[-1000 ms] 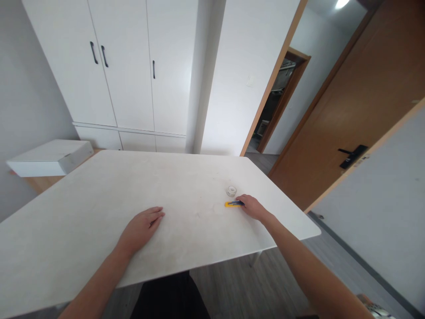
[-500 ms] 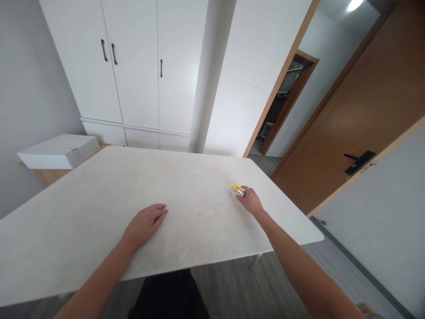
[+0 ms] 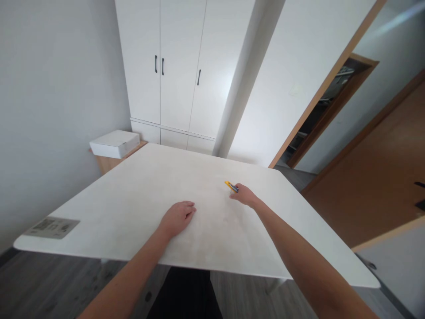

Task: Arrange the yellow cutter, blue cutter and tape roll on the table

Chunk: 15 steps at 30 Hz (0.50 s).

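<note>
My right hand (image 3: 244, 194) is closed round what looks like a tape roll with a yellow cutter (image 3: 229, 185), whose far end sticks out past the fingers. A grey-blue, shiny part shows beside the fingertips, and most of the clear round part is hidden. It is held over or at the white table (image 3: 212, 239); whether it touches the top I cannot tell. My left hand (image 3: 178, 218) lies flat on the tabletop to the left of it, fingers stretched out and holding nothing.
A grey printed label (image 3: 53, 227) lies at the table's left corner. A white box (image 3: 114, 144) rests on a wooden stand beyond the left edge. White cupboards (image 3: 175, 88) stand behind, and a brown door (image 3: 372, 177) is to the right.
The view has turned left, bringing the label into sight. My right hand with the tape roll has come closer to my left hand, and the roll is tilted differently. My left hand stays flat.
</note>
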Motion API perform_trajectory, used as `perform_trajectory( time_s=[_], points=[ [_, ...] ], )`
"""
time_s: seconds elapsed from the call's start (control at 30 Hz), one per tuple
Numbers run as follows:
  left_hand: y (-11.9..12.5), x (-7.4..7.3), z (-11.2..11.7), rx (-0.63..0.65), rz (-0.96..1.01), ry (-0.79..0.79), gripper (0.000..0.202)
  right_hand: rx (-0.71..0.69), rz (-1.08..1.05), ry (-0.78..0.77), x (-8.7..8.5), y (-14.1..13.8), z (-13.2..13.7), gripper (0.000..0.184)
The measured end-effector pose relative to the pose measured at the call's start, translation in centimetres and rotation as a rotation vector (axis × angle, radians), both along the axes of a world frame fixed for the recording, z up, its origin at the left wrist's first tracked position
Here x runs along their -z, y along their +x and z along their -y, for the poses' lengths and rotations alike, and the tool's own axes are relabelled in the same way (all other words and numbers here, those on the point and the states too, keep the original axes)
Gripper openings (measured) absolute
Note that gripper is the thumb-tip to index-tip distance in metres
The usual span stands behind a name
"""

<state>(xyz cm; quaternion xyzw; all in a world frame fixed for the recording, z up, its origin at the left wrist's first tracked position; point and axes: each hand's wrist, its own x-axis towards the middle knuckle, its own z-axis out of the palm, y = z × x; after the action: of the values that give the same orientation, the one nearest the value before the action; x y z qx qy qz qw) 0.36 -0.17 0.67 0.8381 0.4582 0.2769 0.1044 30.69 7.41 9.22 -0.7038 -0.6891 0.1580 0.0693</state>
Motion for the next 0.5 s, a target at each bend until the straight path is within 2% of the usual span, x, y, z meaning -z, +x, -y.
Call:
perform_trajectory(
  time_s=[0.13, 0.2, 0.27, 0.37, 0.5],
  points=[
    [0.1, -0.4, 0.3, 0.012, 0.009, 0.024, 0.032, -0.277, -0.157, 0.024, -1.2, -12.3, 0.0, 0.034],
    [0.2, -0.4, 0.4, 0.015, 0.007, 0.037, 0.031, -0.405, -0.154, 0.026, -1.1, -18.1, 0.4, 0.037],
    [0.3, -0.1, 0.6, -0.023, -0.03, 0.035, 0.031, -0.527, -0.125, 0.008, -0.6, -22.6, 0.8, 0.039],
    [0.5, 0.7, 0.6, -0.137, -0.104, 0.013, 0.03, -0.672, -0.05, -0.041, 0.6, -26.4, 1.0, 0.042],
    [0.8, 1.3, 0.4, -0.19, -0.089, 0.02, 0.033, -0.776, 0.034, -0.118, 1.1, -27.0, 0.7, 0.041]
  ],
)
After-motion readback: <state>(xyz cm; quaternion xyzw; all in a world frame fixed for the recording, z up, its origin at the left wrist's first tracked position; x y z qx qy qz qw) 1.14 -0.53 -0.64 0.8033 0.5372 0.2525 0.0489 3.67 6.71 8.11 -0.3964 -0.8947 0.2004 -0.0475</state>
